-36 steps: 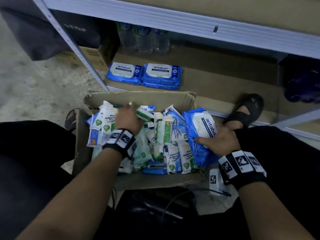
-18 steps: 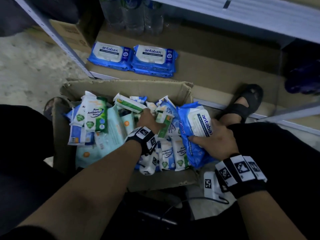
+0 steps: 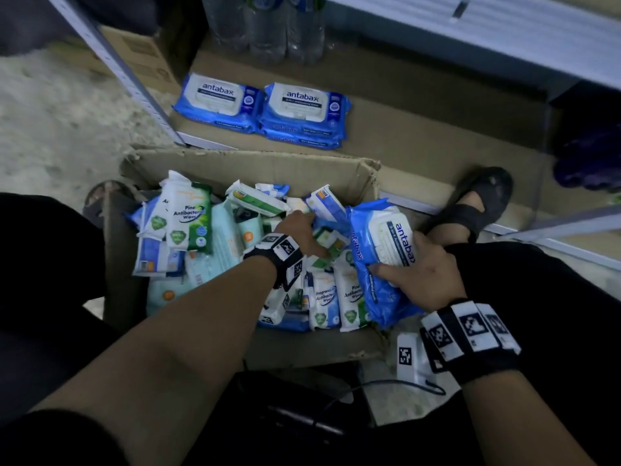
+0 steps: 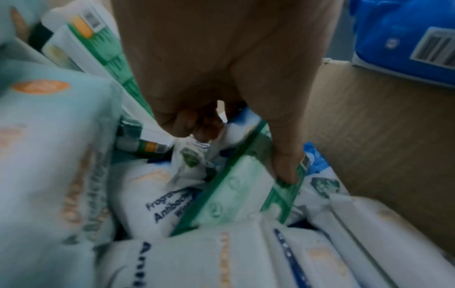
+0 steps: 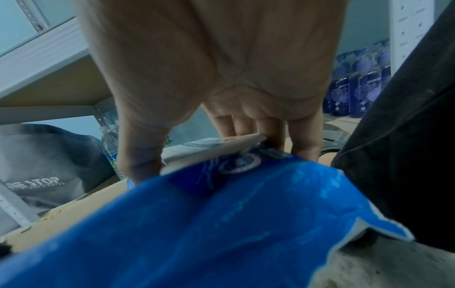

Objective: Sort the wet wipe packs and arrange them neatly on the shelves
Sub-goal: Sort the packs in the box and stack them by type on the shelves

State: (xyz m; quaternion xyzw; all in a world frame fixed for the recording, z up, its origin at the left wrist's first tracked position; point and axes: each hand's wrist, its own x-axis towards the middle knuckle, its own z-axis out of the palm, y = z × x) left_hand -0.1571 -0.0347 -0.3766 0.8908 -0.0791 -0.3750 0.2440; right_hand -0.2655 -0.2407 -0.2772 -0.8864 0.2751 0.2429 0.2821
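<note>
A cardboard box [image 3: 255, 163] on the floor holds several small wet wipe packs, white, green and pale teal. My left hand [image 3: 300, 232] is down among them at the box's right side, thumb and curled fingers pinching a green-striped pack [image 4: 246, 194]. My right hand [image 3: 420, 267] grips a large blue Antabax pack [image 3: 379, 260] at the box's right edge, thumb on top, fingers behind it [image 5: 246, 224]. On the bottom shelf [image 3: 420, 129] lie more blue Antabax packs: one on the left [image 3: 218, 102] and a stack beside it [image 3: 302, 112].
Water bottles [image 3: 268, 25] stand at the shelf's back left, dark purple bottles [image 3: 588, 156] at its right. A slanted metal shelf post [image 3: 127, 82] rises left of the box. My sandalled foot [image 3: 470, 213] rests beside the box's right wall. A brown carton [image 3: 141, 58] sits behind the post.
My left hand has moved from the box's left-centre to its right side and taken hold of a green-striped pack. My right hand has kept its grip on the big blue pack.
</note>
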